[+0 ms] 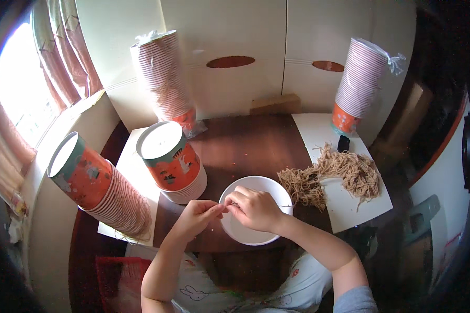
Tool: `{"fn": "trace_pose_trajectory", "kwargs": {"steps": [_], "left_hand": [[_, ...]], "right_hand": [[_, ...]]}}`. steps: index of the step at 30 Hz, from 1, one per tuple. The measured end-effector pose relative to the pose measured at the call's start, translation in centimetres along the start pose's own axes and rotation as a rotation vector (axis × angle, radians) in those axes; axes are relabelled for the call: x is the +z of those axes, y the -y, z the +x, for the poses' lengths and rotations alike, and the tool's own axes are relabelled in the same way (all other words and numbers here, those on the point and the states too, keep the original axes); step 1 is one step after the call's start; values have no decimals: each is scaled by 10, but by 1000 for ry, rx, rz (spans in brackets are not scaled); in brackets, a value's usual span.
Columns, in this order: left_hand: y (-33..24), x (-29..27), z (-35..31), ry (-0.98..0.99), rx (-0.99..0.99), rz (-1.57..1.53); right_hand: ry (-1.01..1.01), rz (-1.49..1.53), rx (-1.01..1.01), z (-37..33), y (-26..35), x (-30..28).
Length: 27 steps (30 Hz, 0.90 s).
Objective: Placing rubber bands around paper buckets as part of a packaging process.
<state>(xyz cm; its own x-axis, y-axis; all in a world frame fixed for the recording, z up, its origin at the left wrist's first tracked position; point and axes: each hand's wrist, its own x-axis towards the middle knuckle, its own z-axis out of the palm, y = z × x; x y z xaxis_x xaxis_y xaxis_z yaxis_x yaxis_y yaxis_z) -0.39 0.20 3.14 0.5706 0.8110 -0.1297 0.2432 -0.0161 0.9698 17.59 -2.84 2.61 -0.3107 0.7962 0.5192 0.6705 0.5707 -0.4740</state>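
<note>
My left hand (197,218) and my right hand (256,208) meet fingertip to fingertip over the left rim of a white round paper bucket (247,235). Both are closed in a pinch, and whatever lies between the fingers is too small to make out. Just right of the bucket, a loose heap of tan twine strands (350,175) spreads over the table and a white board. A thin dark line, perhaps a strand, shows at the bucket's right rim beside my right wrist.
Nested orange-and-green paper buckets stand to the left, one short stack (173,167) and one tall leaning stack (102,182). Plastic-wrapped stacks rise at the back left (164,78) and back right (355,86). A small black object (343,143) sits behind the twine on the white board (344,214).
</note>
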Motion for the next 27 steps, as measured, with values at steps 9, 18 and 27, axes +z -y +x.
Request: {"fn": "trace_pose_trajectory", "kwargs": {"steps": [9, 18, 27], "left_hand": [[11, -2, 4, -107, 110, 59], [15, 0, 7, -267, 384, 574], [20, 2, 8, -182, 32, 365]], "right_hand": [[34, 28, 57, 5, 2, 2], [117, 3, 140, 4, -6, 15], [208, -90, 147, 0, -9, 27]]}}
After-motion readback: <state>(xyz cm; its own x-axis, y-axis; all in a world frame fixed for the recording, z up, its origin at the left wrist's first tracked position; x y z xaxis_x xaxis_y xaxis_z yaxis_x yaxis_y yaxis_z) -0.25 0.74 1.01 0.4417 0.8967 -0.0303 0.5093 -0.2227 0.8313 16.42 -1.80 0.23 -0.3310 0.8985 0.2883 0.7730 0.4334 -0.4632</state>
